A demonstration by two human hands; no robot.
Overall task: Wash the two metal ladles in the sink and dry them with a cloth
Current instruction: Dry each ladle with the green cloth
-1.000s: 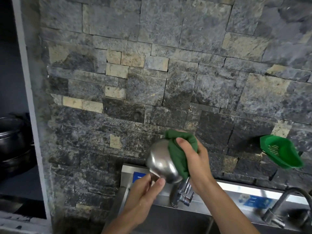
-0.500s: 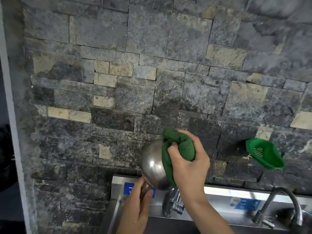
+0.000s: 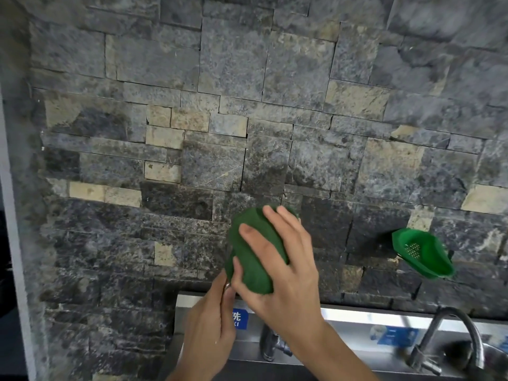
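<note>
A green cloth (image 3: 254, 259) is wrapped over the bowl of a metal ladle, and the bowl is fully hidden under it. My right hand (image 3: 286, 265) grips the cloth from the right, fingers spread across it. Just below, my left hand (image 3: 211, 323) holds the ladle's handle; only a small glint of the metal ladle (image 3: 227, 285) shows by my thumb. Both hands are raised in front of the stone wall, above the steel sink's back rim (image 3: 357, 320). No second ladle is visible.
A green plastic strainer (image 3: 420, 253) hangs on the wall to the right. One tap (image 3: 270, 347) stands under my right wrist and a curved tap (image 3: 450, 339) at the lower right. A pale wall edge (image 3: 11, 243) runs down the left side.
My right hand has slid the cloth round the ladle bowl, which showed shiny at the left before and is now covered. The view has shifted to the right and the pots at left are gone.
</note>
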